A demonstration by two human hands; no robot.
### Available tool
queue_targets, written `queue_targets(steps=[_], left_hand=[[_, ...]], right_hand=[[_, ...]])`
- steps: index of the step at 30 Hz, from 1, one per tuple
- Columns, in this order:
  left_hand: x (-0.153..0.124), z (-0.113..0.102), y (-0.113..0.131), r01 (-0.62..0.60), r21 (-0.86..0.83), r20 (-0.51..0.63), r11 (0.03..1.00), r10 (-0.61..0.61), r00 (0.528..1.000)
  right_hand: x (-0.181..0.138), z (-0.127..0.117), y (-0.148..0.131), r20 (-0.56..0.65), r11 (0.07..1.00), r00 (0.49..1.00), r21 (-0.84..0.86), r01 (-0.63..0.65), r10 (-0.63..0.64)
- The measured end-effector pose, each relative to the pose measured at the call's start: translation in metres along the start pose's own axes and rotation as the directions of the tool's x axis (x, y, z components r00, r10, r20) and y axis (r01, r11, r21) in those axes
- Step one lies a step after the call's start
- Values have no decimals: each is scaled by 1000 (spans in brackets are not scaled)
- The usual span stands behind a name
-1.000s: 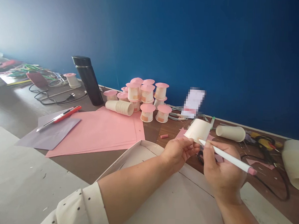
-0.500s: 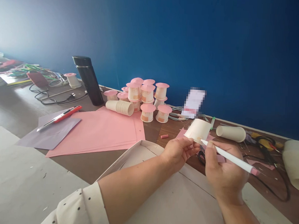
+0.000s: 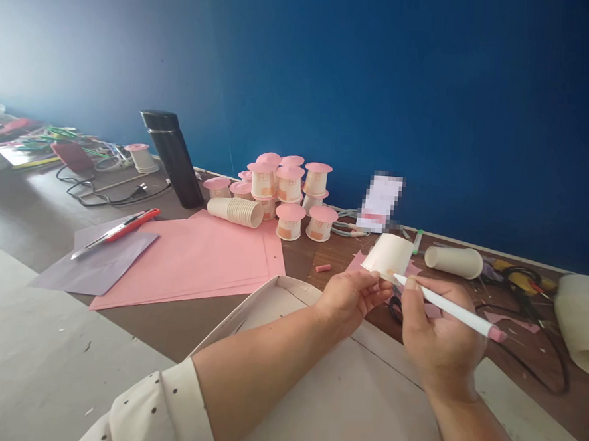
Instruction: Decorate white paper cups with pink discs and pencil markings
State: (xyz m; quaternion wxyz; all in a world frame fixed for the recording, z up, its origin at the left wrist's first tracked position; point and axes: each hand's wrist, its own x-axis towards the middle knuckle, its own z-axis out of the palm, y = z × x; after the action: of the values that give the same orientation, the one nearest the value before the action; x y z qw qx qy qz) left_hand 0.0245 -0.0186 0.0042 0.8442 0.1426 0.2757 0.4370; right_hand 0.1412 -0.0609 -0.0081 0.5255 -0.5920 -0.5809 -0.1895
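My left hand (image 3: 352,300) is closed on the rim of a white paper cup (image 3: 388,254), which is upside down and slightly tilted. In my right hand (image 3: 442,336) is a white marker pen (image 3: 456,312) with a pink end; its tip touches the cup near the rim, by a small orange patch. A pair of black-handled scissors (image 3: 395,309) lies partly hidden below the cup, among pink paper scraps (image 3: 356,261). The uncovered pink marker cap (image 3: 323,268) rests on the table to the left of the cup.
Several finished-looking cups with pink paper roofs (image 3: 291,212) stand stacked near the wall. Left of them are nested paper cups (image 3: 235,212), a black flask (image 3: 172,160), pink sheets (image 3: 197,261) and a red utility knife (image 3: 119,232). A shallow white box lid (image 3: 333,396) lies beneath my arms.
Almost nothing differs. My right hand and the marker have shifted very slightly left, with the tip still at the cup's lower side; the whole view has drifted a little.
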Motion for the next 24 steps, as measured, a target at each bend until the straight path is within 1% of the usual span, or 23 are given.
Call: queue_targets(steps=[17, 24], left_hand=[[-1, 1, 0, 0, -7, -15, 1000, 0, 1000], [1, -1, -1, -5, -13, -4, 1000, 5, 1000]], right_hand=[[-1, 0, 3, 41, 1000, 999, 14, 3, -4], [-1, 0, 3, 41, 1000, 999, 21, -2, 1]])
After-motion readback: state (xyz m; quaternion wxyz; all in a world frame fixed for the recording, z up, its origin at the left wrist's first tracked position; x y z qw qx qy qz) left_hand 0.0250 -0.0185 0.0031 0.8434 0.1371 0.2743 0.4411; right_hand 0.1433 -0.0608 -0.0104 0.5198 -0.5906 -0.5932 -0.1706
